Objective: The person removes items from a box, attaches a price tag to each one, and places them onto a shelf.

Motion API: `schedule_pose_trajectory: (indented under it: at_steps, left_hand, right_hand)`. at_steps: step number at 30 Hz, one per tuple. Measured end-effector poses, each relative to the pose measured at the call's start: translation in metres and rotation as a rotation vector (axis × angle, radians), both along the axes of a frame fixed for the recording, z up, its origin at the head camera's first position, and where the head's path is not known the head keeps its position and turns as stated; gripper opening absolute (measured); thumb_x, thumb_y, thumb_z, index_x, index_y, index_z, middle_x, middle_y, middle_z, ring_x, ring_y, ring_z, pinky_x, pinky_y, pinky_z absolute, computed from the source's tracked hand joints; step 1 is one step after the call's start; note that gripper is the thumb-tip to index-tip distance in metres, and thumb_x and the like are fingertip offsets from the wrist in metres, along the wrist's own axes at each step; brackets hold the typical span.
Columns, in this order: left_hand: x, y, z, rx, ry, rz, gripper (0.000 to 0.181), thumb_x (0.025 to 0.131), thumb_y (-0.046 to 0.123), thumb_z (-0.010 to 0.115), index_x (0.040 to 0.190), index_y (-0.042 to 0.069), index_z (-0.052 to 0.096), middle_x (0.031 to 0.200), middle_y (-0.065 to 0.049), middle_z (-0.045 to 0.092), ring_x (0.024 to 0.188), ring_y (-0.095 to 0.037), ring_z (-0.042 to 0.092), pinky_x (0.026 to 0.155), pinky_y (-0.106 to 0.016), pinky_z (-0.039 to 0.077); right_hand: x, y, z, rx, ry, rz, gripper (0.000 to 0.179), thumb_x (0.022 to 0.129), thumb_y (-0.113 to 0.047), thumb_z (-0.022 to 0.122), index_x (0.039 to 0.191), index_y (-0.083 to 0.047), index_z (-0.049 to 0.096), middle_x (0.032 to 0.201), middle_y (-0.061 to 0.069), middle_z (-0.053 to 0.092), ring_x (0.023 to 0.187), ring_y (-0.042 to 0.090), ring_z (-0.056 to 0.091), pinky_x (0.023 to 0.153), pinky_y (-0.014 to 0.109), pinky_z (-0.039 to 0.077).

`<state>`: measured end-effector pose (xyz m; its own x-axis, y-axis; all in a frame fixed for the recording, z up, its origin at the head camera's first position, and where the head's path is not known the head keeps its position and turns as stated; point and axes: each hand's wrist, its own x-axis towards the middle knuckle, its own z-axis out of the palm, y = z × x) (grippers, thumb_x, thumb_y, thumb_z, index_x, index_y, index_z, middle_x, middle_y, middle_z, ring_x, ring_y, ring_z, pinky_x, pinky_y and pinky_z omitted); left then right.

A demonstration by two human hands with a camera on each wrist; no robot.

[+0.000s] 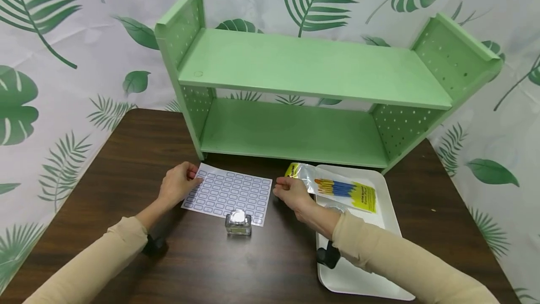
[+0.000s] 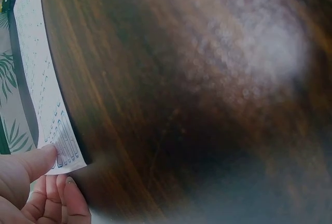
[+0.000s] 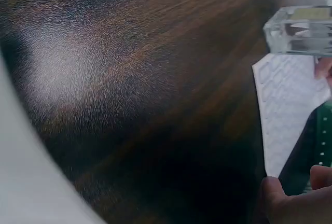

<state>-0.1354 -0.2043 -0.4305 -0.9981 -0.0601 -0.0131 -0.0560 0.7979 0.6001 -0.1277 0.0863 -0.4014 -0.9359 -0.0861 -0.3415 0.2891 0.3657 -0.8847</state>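
A white sheet of labels (image 1: 229, 191), printed with rows of small blue-outlined boxes, lies on the dark wooden table. My left hand (image 1: 179, 184) pinches its left edge; in the left wrist view the thumb (image 2: 44, 162) presses on top, with fingers curled beneath. At the sheet's right edge is my right hand (image 1: 295, 193), its fingertips right by the far corner. The right wrist view shows one fingertip (image 3: 272, 185) at the sheet's corner. A small clear glass block-like container (image 1: 238, 223) with a shiny top stands over the sheet's near edge.
To the right, a white tray (image 1: 333, 283) lies partly under my right forearm. A clear and yellow packet of brushes (image 1: 343, 189) rests across its far end. Behind the sheet stands a green two-tier metal shelf (image 1: 295, 128), against a leaf-patterned backdrop (image 1: 55, 107).
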Motion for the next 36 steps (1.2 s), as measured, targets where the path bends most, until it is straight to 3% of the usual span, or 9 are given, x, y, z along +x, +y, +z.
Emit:
schedule_pose_trajectory:
  at_steps: [5,14,22,29,36]
  left_hand:
    - [-0.001,0.001,0.0,-0.004,0.016,0.001,0.022,0.082,0.013,0.071,0.096,-0.001,0.059,0.086,-0.013,0.061,0.073,-0.022,0.054,0.06,-0.031,0.04]
    - [0.001,0.002,-0.001,0.003,0.02,0.011,0.021,0.083,0.012,0.07,0.096,0.0,0.059,0.086,-0.012,0.06,0.074,-0.022,0.054,0.061,-0.031,0.04]
    - [0.004,0.001,0.0,0.037,0.026,0.022,0.018,0.084,0.011,0.067,0.096,0.0,0.059,0.085,-0.012,0.061,0.075,-0.022,0.054,0.062,-0.03,0.039]
    - [0.006,-0.002,0.002,0.088,0.068,0.022,0.015,0.085,0.008,0.066,0.093,-0.002,0.06,0.083,-0.014,0.062,0.073,-0.022,0.056,0.063,-0.028,0.041]
    - [0.006,-0.004,0.005,0.154,0.052,0.037,0.017,0.086,0.009,0.065,0.096,-0.003,0.059,0.085,-0.015,0.062,0.076,-0.023,0.057,0.064,-0.027,0.043]
  right_hand:
    - [-0.005,-0.005,-0.011,-0.013,-0.009,-0.035,0.038,0.087,0.006,0.057,0.123,0.016,0.05,0.111,0.026,0.059,0.095,0.021,0.056,0.08,0.025,0.05]
    - [-0.012,-0.013,-0.02,-0.098,-0.025,-0.082,0.033,0.082,0.011,0.056,0.115,0.015,0.052,0.085,0.014,0.057,0.072,0.011,0.052,0.065,0.021,0.05]
    - [-0.013,-0.017,-0.019,-0.134,-0.034,-0.086,0.024,0.082,0.013,0.055,0.106,0.013,0.054,0.086,0.016,0.055,0.069,0.012,0.053,0.061,0.022,0.053]
    - [-0.014,-0.016,-0.016,-0.162,-0.042,-0.101,0.02,0.083,0.013,0.055,0.103,0.012,0.054,0.079,0.008,0.051,0.065,0.011,0.053,0.058,0.018,0.052]
    - [-0.017,-0.013,-0.011,-0.188,-0.041,-0.114,0.017,0.084,0.013,0.055,0.102,0.012,0.055,0.083,0.014,0.053,0.063,0.01,0.054,0.061,0.02,0.053]
